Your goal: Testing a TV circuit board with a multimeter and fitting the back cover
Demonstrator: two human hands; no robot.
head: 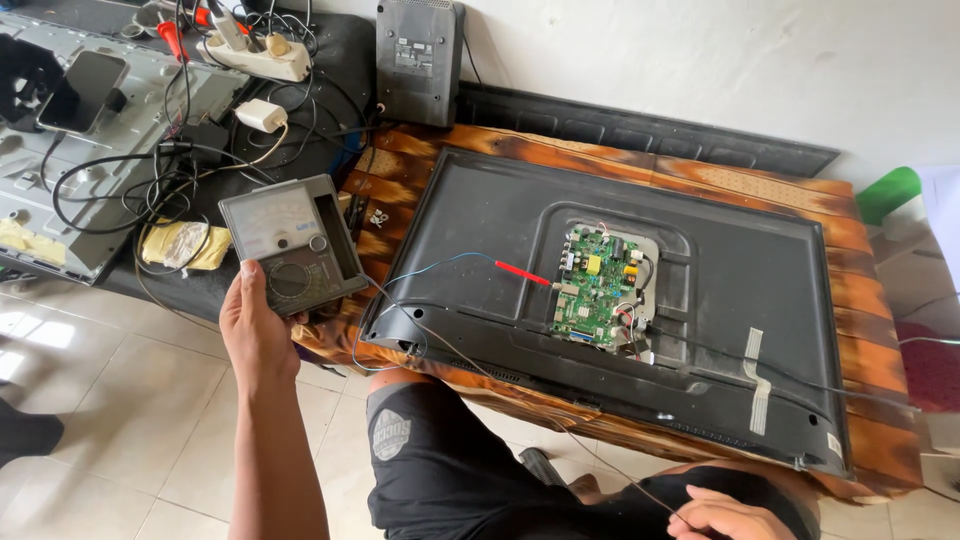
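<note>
Left hand: my left hand (255,325) grips the lower corner of a grey analogue multimeter (293,245), thumb on its face beside the dial, holding it tilted up at the edge of the counter (860,215).
Right hand: my right hand (728,518) sits low by my knee, fingers pinched shut on a thin wire (600,465) that runs up toward the television.
Television: a flat black television (740,290) lies face down across the wooden counter, its rear cover open over a green circuit board (595,285).
Probe: a red test probe (522,273) lies on the back panel, its tip touching the left edge of the board; a blue lead trails from it toward the meter.
Left of the counter: a white power strip (262,55), a white charger (261,114) and tangled black cables rest on a dark surface.
Back wall: a grey box (419,60) leans upright.
</note>
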